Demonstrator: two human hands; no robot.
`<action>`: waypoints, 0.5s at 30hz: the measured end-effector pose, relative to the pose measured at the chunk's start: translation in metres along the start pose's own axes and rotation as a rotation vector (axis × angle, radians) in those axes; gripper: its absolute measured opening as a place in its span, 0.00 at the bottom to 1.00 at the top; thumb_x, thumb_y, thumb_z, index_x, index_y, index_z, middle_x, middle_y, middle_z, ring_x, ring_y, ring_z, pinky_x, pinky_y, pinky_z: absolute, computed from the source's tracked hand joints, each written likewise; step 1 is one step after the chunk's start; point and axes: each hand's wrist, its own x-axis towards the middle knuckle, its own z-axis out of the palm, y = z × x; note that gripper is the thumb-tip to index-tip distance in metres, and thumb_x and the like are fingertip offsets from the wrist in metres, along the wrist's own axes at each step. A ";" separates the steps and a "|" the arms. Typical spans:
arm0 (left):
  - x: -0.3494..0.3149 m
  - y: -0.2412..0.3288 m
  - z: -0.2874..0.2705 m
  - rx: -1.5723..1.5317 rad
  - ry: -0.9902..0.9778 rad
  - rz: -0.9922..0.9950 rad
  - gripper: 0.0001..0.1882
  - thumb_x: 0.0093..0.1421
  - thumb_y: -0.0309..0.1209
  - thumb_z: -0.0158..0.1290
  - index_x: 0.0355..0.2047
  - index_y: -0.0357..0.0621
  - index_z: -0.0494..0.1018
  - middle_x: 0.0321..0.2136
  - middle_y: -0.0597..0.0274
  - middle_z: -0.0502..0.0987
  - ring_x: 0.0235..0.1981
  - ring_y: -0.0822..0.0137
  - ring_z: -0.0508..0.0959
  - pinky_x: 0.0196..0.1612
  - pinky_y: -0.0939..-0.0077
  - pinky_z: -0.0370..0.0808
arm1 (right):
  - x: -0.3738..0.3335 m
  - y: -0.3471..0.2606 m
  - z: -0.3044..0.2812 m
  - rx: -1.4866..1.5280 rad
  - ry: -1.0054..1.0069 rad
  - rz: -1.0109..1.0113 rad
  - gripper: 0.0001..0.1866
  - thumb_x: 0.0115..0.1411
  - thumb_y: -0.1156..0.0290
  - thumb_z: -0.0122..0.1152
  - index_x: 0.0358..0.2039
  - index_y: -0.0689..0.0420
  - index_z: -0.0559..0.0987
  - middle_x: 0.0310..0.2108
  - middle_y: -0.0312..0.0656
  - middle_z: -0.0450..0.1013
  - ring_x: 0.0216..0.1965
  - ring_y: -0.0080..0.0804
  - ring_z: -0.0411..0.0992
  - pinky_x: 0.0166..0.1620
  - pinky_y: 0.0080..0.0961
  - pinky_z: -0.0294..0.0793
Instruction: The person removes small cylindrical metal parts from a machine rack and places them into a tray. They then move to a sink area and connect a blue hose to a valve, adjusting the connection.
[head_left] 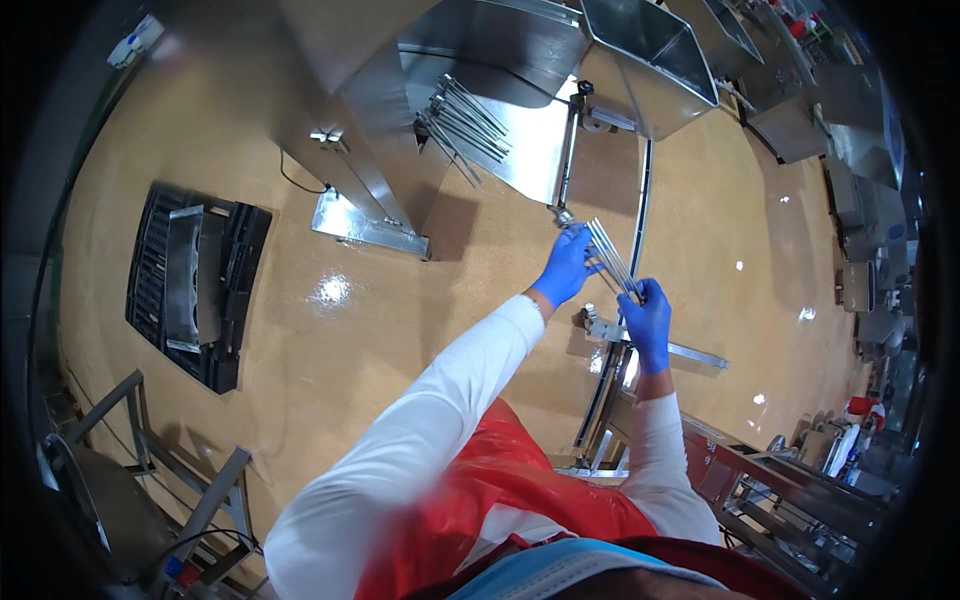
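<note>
A bunch of thin metal rods (pixel 611 252) slants between my two blue-gloved hands. My right hand (pixel 648 325) is closed around their lower ends. My left hand (pixel 566 265) is closed beside the upper part of the bunch, its fingertips against the rods; its exact grip is partly hidden. A small metal fitting (pixel 563 216) shows just past the left fingers, and I cannot tell whether it belongs to a rod. More metal rods (pixel 467 122) with blocky ends lie in a loose pile on a steel surface (pixel 535 140) ahead of me.
A steel machine column (pixel 375 170) stands ahead to the left. Open steel bins (pixel 645 85) are at the far right of the steel surface. A black pallet (pixel 252 240) carrying a steel tray (pixel 183 280) rests on the tan floor. Beneath my hands is a metal bar (pixel 700 356).
</note>
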 end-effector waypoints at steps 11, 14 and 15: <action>-0.159 0.126 -0.142 0.611 0.458 0.161 0.16 0.74 0.43 0.54 0.54 0.48 0.68 0.56 0.57 0.76 0.52 0.62 0.81 0.52 0.65 0.78 | 0.263 -0.091 0.203 0.058 0.113 -0.493 0.19 0.62 0.67 0.66 0.52 0.58 0.76 0.42 0.56 0.79 0.50 0.57 0.78 0.52 0.44 0.77; -0.232 0.136 -0.172 0.677 0.563 0.113 0.19 0.75 0.44 0.53 0.56 0.44 0.70 0.56 0.56 0.77 0.52 0.63 0.81 0.52 0.67 0.79 | 0.293 -0.140 0.237 0.013 0.070 -0.618 0.19 0.60 0.70 0.66 0.52 0.57 0.77 0.46 0.60 0.78 0.49 0.63 0.77 0.54 0.51 0.77; -0.256 0.139 -0.181 0.716 0.594 0.094 0.20 0.75 0.44 0.53 0.57 0.43 0.70 0.55 0.57 0.77 0.52 0.64 0.81 0.52 0.68 0.78 | 0.307 -0.141 0.239 -0.046 0.071 -0.638 0.20 0.60 0.71 0.67 0.53 0.55 0.77 0.50 0.59 0.77 0.52 0.61 0.76 0.55 0.49 0.77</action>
